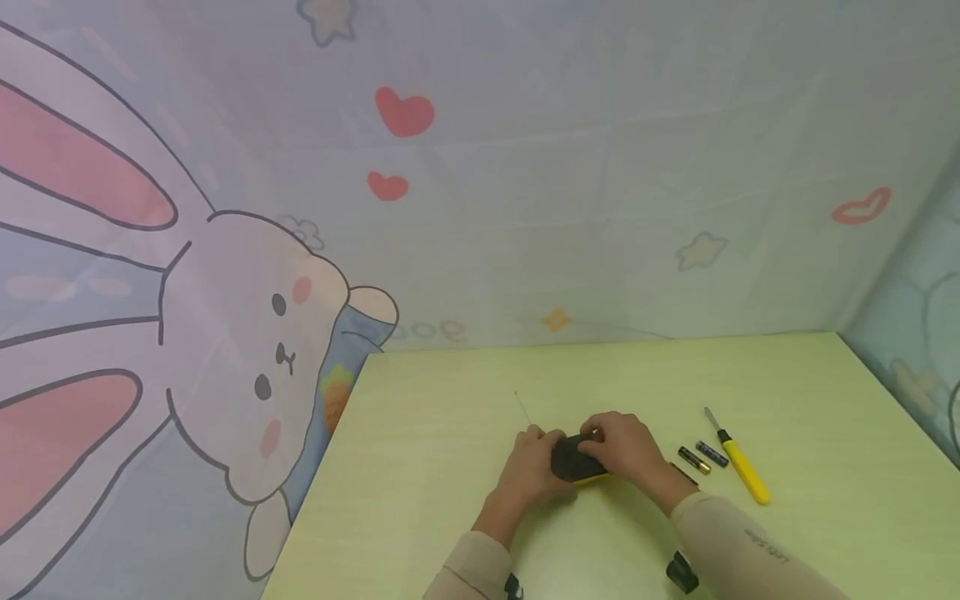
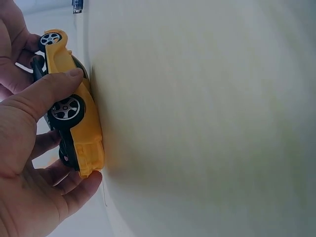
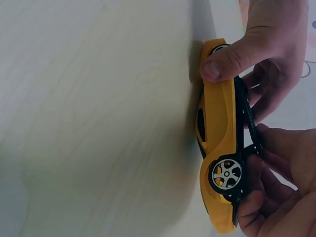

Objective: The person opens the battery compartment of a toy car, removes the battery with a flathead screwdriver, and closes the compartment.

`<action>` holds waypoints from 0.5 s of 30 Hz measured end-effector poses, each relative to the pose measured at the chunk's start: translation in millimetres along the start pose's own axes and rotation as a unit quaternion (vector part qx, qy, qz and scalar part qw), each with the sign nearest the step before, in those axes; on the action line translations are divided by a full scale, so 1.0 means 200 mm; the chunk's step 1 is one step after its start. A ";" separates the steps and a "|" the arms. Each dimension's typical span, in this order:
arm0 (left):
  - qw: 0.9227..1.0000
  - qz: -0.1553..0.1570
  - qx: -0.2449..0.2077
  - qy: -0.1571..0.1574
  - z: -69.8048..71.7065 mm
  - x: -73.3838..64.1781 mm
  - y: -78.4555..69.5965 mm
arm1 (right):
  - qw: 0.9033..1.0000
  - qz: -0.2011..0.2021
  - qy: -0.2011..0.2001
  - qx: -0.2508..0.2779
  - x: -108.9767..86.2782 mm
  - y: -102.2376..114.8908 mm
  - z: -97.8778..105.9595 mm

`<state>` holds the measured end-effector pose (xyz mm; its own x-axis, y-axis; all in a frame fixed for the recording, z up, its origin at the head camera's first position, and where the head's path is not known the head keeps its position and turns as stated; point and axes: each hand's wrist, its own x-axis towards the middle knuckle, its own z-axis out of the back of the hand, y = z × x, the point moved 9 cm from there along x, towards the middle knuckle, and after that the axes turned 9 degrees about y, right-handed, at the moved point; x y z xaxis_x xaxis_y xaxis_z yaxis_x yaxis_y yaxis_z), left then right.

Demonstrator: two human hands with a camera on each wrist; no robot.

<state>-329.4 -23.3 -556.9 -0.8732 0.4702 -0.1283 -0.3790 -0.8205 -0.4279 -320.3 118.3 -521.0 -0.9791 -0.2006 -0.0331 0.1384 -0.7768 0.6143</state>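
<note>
A yellow toy car (image 3: 219, 108) lies upside down on the table, its black underside (image 1: 576, 458) facing up. My left hand (image 1: 534, 462) grips the car from the left, the thumb pressed along its yellow side near a wheel (image 2: 68, 109). At the underside, my right hand (image 1: 626, 446) pinches a thin black panel (image 3: 251, 126) between thumb and fingers. That panel is tilted away from the chassis in the right wrist view. A thin wire (image 1: 522, 407) sticks out beyond the left fingers.
Right of the hands lie a black-and-gold battery (image 1: 694, 460), a dark battery (image 1: 712, 453) and a screwdriver (image 1: 742, 471) with a yellow handle. Another small dark item (image 1: 683, 474) is partly hidden by the right forearm. A printed cloth (image 1: 600, 208) hangs behind the pale table (image 1: 420, 500).
</note>
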 end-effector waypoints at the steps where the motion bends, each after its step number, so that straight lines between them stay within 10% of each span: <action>1: 1.000 -0.001 -0.002 0.000 0.00 0.00 0.00 | 1.000 -0.002 -0.002 -0.011 0.00 0.00 0.00; 15: 1.000 -0.010 0.000 -0.003 0.02 -0.01 -0.02 | 0.997 -0.015 -0.025 -0.065 0.01 0.03 0.01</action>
<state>-327.0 -22.4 -551.9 -0.8677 0.4839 -0.1142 -0.3956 -0.8110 -0.4310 -321.9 114.2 -516.3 -0.9887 -0.1498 -0.0089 0.1247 -0.8533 0.5063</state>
